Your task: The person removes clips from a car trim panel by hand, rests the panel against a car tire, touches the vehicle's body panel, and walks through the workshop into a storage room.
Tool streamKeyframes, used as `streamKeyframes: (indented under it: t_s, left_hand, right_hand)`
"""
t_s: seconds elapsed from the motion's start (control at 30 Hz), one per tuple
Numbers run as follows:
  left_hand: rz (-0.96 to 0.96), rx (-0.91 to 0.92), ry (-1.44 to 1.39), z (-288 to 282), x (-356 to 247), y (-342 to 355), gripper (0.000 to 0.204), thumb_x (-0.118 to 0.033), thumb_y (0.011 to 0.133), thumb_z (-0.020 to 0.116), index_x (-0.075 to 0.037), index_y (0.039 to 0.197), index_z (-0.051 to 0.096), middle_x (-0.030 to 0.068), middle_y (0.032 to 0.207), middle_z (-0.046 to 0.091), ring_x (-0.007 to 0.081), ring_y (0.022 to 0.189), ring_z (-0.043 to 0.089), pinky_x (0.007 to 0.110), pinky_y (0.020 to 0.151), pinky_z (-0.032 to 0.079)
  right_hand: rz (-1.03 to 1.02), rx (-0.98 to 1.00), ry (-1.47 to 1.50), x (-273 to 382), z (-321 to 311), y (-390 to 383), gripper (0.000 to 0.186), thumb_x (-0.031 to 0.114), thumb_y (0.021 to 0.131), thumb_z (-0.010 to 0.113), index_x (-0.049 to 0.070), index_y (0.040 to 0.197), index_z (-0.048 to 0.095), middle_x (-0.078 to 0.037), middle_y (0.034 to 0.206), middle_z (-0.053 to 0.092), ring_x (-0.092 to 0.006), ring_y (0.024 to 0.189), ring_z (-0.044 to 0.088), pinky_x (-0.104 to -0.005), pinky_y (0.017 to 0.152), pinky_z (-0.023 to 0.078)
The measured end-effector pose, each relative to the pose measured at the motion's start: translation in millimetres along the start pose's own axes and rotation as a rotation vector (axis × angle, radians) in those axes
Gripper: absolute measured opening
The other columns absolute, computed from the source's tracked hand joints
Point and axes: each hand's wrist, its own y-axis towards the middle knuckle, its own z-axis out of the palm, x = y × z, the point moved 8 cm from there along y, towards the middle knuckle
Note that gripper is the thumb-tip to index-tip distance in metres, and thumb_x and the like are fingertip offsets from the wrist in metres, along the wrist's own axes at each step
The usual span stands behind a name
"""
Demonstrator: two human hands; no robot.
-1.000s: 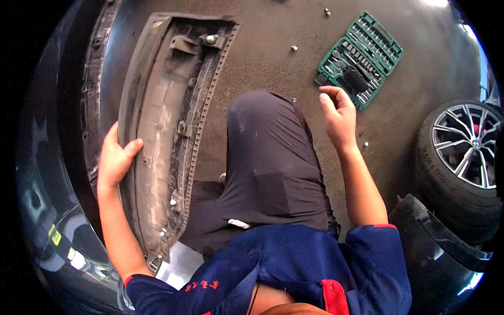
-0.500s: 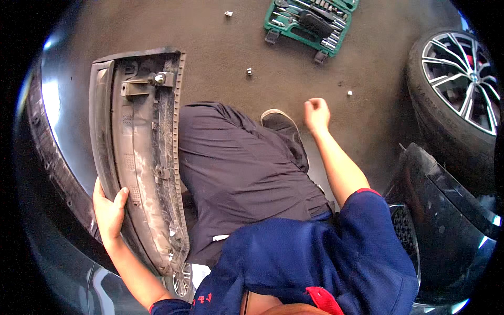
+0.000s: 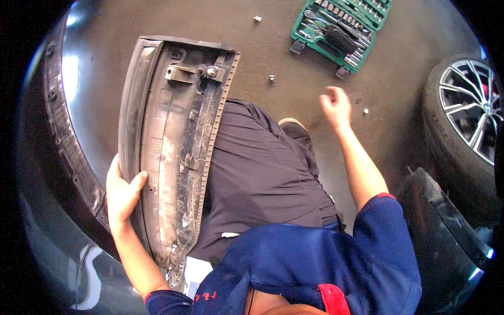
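Head view: the left hand (image 3: 121, 197) still grips the panel (image 3: 167, 128) by its left edge; the knee (image 3: 239, 116), clear of it a second ago, now reaches partly behind. The right hand (image 3: 337, 107), loosely uncurled, seemingly empty, leaves the panel one-handed.

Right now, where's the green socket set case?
Head view, upper right of centre: the green socket set case lies open on the floor, beyond the right hand, up and left of the wheel.

Navy short-sleeved shirt (image 3: 315, 257), red cuff trim (image 3: 387, 195), red collar (image 3: 334, 300), red chest marking (image 3: 205, 296), dark trousers (image 3: 262, 173), pale-edged shoe (image 3: 299, 135)
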Motion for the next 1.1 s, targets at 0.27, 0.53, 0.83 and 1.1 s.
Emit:
streamKeyframes:
  t_s: [0.27,0.53,0.83,1.1]
  left_hand:
    - [-0.027,-0.051,-0.056,2.7,-5.7,-1.4,0.064,-0.009,0.077,0.075,0.004,0.136,0.053,0.0132,0.123,0.066,0.0205,0.113,0.062,0.035,0.104,0.045]
    - [-0.015,-0.068,-0.066,2.6,-0.8,-0.2,0.065,-0.010,0.076,0.076,0.004,0.135,0.053,0.0137,0.122,0.067,0.0222,0.113,0.062,0.035,0.103,0.046]
    - [-0.027,-0.054,-0.055,2.2,-7.7,0.1,0.061,-0.008,0.075,0.076,0.003,0.131,0.055,0.0129,0.120,0.068,0.0221,0.111,0.063,0.035,0.102,0.047]
    - [-0.018,-0.031,-0.116,5.6,-9.6,5.1,0.059,-0.007,0.074,0.076,0.003,0.128,0.057,0.0134,0.117,0.069,0.0218,0.109,0.064,0.034,0.102,0.047]
  right_hand:
    - [-0.266,0.195,-0.069,131.3,131.3,13.5,0.041,0.026,0.085,0.075,0.011,0.121,0.060,-0.016,0.113,0.059,-0.0377,0.107,0.062,-0.0458,0.090,0.053]
    - [-0.367,-0.124,0.005,198.8,136.1,140.5,0.051,0.031,0.085,0.075,0.012,0.130,0.056,-0.018,0.120,0.059,-0.0378,0.110,0.063,-0.0469,0.092,0.054]
    - [-0.350,-0.053,-0.081,204.1,160.1,189.1,0.026,0.028,0.087,0.070,0.009,0.105,0.073,-0.016,0.104,0.072,-0.0355,0.103,0.069,-0.0450,0.091,0.055]
    - [-0.185,0.126,0.767,169.1,140.2,202.7,0.024,0.019,0.091,0.073,0.001,0.106,0.071,-0.008,0.096,0.075,-0.0149,0.088,0.070,-0.0298,0.083,0.055]
